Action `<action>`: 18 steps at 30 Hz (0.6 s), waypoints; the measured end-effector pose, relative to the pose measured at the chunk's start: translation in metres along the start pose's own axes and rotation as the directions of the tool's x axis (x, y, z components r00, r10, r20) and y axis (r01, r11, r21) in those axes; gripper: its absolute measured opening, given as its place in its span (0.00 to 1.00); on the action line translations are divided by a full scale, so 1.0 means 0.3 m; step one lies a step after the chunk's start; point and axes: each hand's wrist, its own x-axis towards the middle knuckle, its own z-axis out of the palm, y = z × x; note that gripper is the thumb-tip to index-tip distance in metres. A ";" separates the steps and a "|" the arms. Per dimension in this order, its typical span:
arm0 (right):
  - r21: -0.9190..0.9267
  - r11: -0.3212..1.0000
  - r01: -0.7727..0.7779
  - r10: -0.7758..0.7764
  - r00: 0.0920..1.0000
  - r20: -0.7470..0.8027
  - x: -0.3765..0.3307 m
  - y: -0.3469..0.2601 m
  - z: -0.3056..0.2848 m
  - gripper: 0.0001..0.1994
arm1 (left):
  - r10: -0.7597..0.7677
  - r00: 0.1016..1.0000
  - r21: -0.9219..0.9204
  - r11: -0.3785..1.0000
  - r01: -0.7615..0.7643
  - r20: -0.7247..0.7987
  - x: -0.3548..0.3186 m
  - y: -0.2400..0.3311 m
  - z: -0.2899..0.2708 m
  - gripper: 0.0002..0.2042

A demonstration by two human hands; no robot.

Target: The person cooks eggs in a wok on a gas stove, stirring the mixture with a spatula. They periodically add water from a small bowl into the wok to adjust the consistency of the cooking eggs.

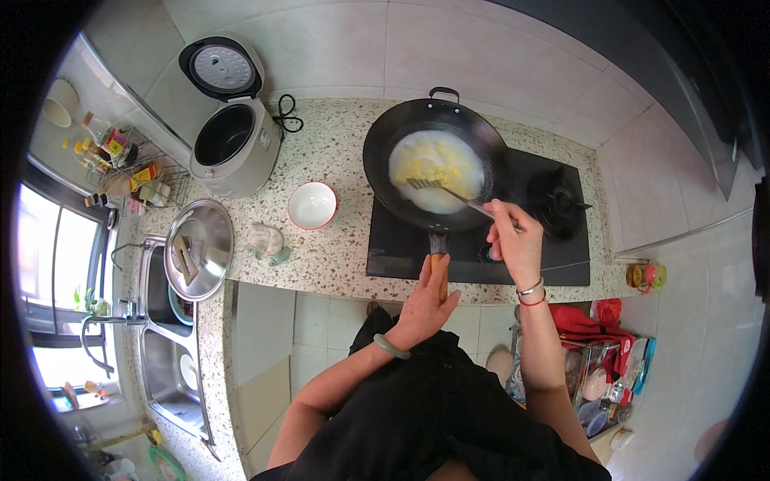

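A black wok (377,160) sits on the left side of the cooktop, with whitish liquid and a yellow, egg-like mass (437,160) inside. My left hand (423,309) is closed around the wok's wooden handle (439,264). In my right hand (516,244) is the metal handle of a slotted spatula (461,196). Its slotted end dips into the liquid at the edge of the yellow mass. Part of the spatula's handle is hidden by my fingers.
The black cooktop (401,260) has a bare burner (556,204) on the right. Left of the wok stand a red-rimmed white bowl (313,205), an open rice cooker (233,148) and a small pale figurine (267,240). A pan lid (210,240) lies by the sink (164,361).
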 end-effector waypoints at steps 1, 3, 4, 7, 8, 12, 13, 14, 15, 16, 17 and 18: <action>0.000 1.000 0.005 -0.005 1.000 0.001 0.007 0.011 0.007 0.13 | 0.002 1.000 0.002 1.000 -0.002 0.000 0.001 -0.002 0.001 0.34; 0.003 1.000 0.011 -0.011 1.000 -0.002 0.016 0.022 0.019 0.14 | 0.007 1.000 0.003 1.000 -0.007 -0.004 0.002 -0.006 0.003 0.34; 0.007 1.000 0.013 -0.013 1.000 -0.006 0.019 0.024 0.025 0.13 | 0.010 1.000 0.003 1.000 -0.010 -0.007 0.001 -0.008 0.004 0.34; 0.002 1.000 0.019 -0.019 1.000 -0.009 0.033 0.034 0.031 0.13 | 0.012 1.000 -0.005 1.000 -0.012 -0.006 0.000 -0.005 0.003 0.33; -0.003 1.000 0.021 -0.021 1.000 -0.008 0.036 0.036 0.031 0.12 | 0.010 1.000 -0.008 1.000 -0.011 -0.004 0.000 -0.003 0.002 0.33; 0.045 0.998 0.048 -0.047 0.998 -0.037 0.039 0.026 0.021 0.10 | 0.010 1.000 -0.013 1.000 -0.010 -0.008 0.001 -0.004 0.002 0.33; 0.042 0.998 0.039 -0.036 0.998 -0.054 0.032 0.016 0.012 0.10 | 0.009 1.000 -0.017 1.000 -0.009 -0.005 0.001 -0.005 0.001 0.33; 0.039 0.999 0.029 -0.026 0.997 -0.072 0.025 0.005 0.002 0.09 | 0.008 1.000 -0.022 1.000 -0.008 -0.001 0.003 -0.007 0.001 0.33; 0.028 0.999 0.032 -0.030 0.996 -0.081 0.016 -0.005 -0.014 0.09 | 0.004 1.000 -0.020 1.000 -0.004 0.000 0.002 -0.006 0.000 0.33; 0.016 0.999 0.036 -0.034 0.995 -0.090 0.006 -0.015 -0.033 0.09 | 0.001 1.000 -0.019 1.000 -0.001 0.002 0.002 -0.004 0.000 0.33; 0.004 0.999 0.039 -0.038 0.994 -0.099 -0.005 -0.027 -0.051 0.09 | -0.003 1.000 -0.018 1.000 0.003 0.004 0.001 -0.003 -0.001 0.34; -0.012 0.999 0.038 -0.039 0.992 -0.123 -0.017 -0.042 -0.067 0.09 | -0.001 1.000 -0.018 1.000 0.001 0.004 0.001 -0.001 -0.002 0.34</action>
